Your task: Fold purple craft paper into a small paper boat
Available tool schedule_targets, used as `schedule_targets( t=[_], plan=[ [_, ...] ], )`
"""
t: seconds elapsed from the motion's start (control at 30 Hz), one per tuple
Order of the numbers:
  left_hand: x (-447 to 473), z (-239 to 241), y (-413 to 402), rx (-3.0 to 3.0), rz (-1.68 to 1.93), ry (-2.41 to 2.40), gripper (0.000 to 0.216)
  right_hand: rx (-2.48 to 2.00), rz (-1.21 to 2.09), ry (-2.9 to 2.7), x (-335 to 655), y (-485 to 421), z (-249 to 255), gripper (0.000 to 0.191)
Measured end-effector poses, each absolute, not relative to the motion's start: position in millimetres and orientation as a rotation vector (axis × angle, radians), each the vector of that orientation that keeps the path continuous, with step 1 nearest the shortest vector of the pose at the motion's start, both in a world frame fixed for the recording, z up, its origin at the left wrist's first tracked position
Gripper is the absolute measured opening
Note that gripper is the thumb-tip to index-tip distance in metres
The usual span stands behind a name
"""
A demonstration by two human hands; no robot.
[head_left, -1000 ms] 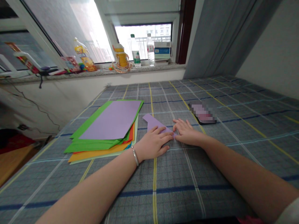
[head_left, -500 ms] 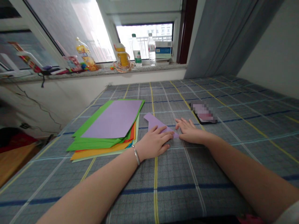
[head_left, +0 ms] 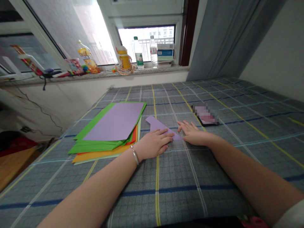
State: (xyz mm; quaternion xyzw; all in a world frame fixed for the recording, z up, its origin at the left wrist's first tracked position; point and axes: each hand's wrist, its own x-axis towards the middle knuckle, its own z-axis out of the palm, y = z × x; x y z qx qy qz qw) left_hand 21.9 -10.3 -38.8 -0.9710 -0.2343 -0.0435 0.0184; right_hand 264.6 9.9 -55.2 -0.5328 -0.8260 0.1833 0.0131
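Note:
A folded purple paper piece lies on the grey plaid cloth. My left hand lies flat on its near part, fingers spread and pressing down. My right hand rests palm down at the paper's right tip, fingers apart on the cloth. Neither hand grips anything. A silver bracelet circles my left wrist.
A fanned stack of coloured sheets, purple on top of green and orange, lies left of my hands. A phone lies beyond my right hand. Bottles and clutter line the windowsill. The cloth's left edge drops to the floor.
My left hand has slid slightly left and back along the folded paper, uncovering more of its right tip. My right hand has barely moved.

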Motion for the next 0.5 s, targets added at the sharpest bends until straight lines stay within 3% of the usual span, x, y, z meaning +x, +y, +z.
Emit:
schedule_targets(
  t=[0.2, 0.33, 0.5],
  plan=[
    [22, -40, -10, -3.005, -0.136, -0.722, 0.032, -1.607, 0.629, -2.588, 270, 14, -55, 0.04],
    [26, -43, -11, -2.98, -0.205, -0.746, 0.032, -1.655, 0.663, -2.537, 265, 11, -51, 0.028],
    [30, -46, -10, -2.961, -0.286, -0.698, 0.036, -1.754, 0.559, -2.469, 249, 3, -51, 0.035]
  ],
)
